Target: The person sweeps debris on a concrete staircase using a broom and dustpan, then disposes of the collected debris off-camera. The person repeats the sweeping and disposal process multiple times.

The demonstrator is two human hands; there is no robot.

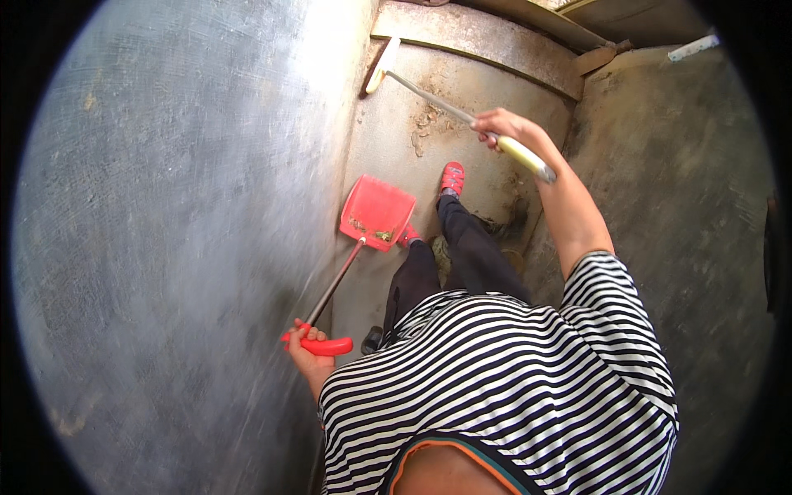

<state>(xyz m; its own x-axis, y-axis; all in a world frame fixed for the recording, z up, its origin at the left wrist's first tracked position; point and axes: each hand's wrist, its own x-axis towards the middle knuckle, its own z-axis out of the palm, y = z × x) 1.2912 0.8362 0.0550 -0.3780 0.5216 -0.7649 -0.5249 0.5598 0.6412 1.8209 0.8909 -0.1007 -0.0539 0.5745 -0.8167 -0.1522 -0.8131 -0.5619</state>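
My left hand (308, 348) grips the red handle of a long-handled dustpan (381, 206) by the left wall. Its red pan lies near my left foot, with a little brown and green debris toward the handle side. In my right hand (505, 128) is the metal stick of a broom (437, 101), held below its pale yellow-green end grip. The broom's cream head reaches the far left corner of the floor, with dark bristles against the wall. Loose brown dirt (422, 130) is scattered on the floor between the broom head and my feet.
A grey plastered wall (190, 206) rises close on my left, and a rougher brown-grey wall (660, 198) on my right. A raised ledge (487, 51) crosses the far end of the concrete floor. My feet wear red sandals (452, 177). A small dark object (372, 339) stands beside my left leg.
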